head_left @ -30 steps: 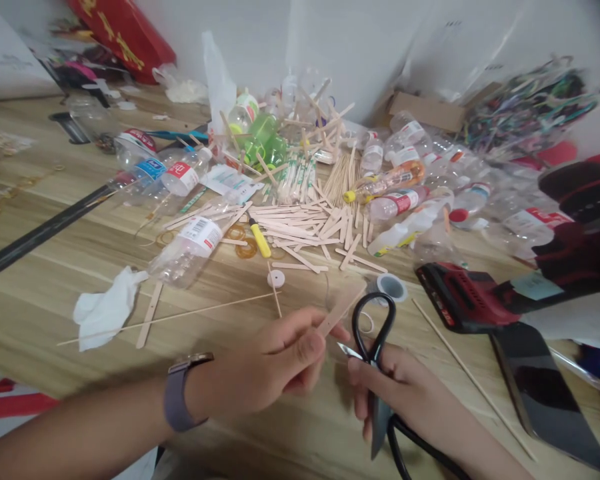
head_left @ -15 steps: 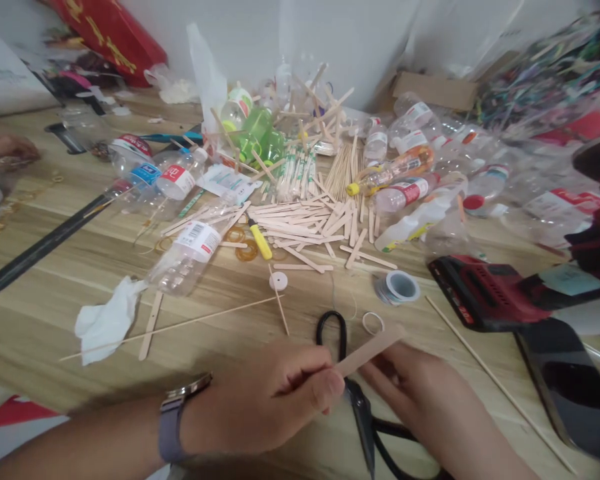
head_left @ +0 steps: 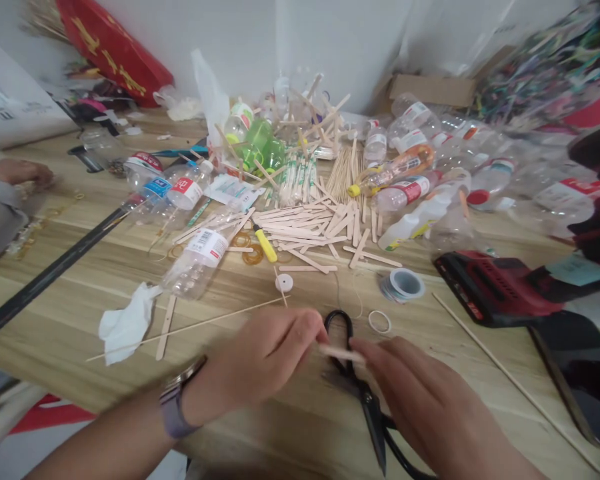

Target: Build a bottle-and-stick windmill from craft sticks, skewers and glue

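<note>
My left hand pinches one end of a flat wooden stick between thumb and fingertips; a watch sits on that wrist. My right hand comes in from the lower right. Its fingers are drawn together at the stick's other end and blurred by motion. Black scissors lie on the wooden table under the stick and partly under my right hand, with one handle loop showing beyond the stick.
Beyond my hands lie a white ring, a tape roll, a heap of craft sticks and several plastic bottles. A red tool and a dark phone are on the right, a crumpled tissue on the left. Another person's hand rests at the far left.
My right hand has let go of the scissors, which now lie on the table, and has moved to the stick's free end. The stick has dropped from tilted upward to nearly level.
</note>
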`<action>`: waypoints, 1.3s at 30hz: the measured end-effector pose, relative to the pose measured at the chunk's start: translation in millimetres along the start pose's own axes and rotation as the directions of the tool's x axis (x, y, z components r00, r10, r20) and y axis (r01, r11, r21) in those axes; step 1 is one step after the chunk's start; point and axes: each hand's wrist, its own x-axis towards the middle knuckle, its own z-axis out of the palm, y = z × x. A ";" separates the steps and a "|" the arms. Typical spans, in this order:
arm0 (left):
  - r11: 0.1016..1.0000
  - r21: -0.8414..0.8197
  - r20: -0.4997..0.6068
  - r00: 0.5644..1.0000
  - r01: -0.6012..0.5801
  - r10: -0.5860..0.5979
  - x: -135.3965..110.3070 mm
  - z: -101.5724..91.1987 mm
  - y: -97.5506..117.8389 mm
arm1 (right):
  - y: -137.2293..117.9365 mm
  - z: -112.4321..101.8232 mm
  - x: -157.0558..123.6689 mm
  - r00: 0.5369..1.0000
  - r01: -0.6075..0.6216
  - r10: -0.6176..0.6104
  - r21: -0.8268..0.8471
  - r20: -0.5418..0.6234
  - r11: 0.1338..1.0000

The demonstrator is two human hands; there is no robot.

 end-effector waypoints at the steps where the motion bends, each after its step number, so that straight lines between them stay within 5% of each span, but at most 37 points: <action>1: 0.968 0.249 -0.131 0.990 -0.027 0.061 2.2 -4.7 -2.0 | -0.3 0.0 1.5 0.996 -0.087 0.087 0.046 -0.007 0.995; 4: 0.681 0.729 -0.216 0.967 0.068 0.135 7.7 -14.0 -10.6 | -4.6 1.0 9.1 0.940 -0.341 0.329 0.240 0.092 0.909; 7: 0.502 0.854 -0.176 0.984 0.136 0.033 8.3 -14.4 -19.7 | -9.8 5.1 15.1 0.842 -0.538 0.487 0.406 0.231 0.739; 10: 0.502 0.858 -0.123 0.992 0.108 -0.003 6.3 -11.4 -22.8 | -10.3 8.5 16.8 0.719 -0.681 0.604 0.524 0.344 0.511; 13: 0.563 0.819 -0.129 0.992 0.110 -0.006 4.4 -9.9 -17.2 | -8.2 8.5 17.3 0.580 -0.721 0.631 0.686 0.515 0.102; 15: 0.633 0.770 -0.133 0.991 0.085 0.030 2.2 -8.9 -10.0 | -7.8 7.7 18.2 0.537 -0.658 0.601 0.740 0.592 -0.140; 17: 0.707 0.707 -0.142 0.984 0.022 0.112 -1.8 -6.4 -1.9 | -8.8 7.2 19.1 0.537 -0.618 0.579 0.753 0.613 -0.225; 20: 0.753 0.655 -0.159 0.963 -0.063 0.218 -9.9 1.6 9.2 | -12.2 7.6 18.6 0.568 -0.647 0.558 0.747 0.604 -0.150; 26: 0.673 0.728 -0.192 0.903 -0.132 0.385 -17.6 22.7 23.4 | -19.3 7.3 6.9 0.591 -0.739 0.584 0.664 0.556 0.114; 33: 0.628 0.767 -0.223 0.863 -0.133 0.454 -15.4 29.7 29.7 | -18.3 5.1 1.6 0.739 -0.665 0.567 0.531 0.364 0.526; 39: 0.624 0.765 -0.223 0.843 -0.160 0.490 -12.9 30.0 30.1 | -16.5 4.2 3.5 0.812 -0.573 0.532 0.500 0.241 0.649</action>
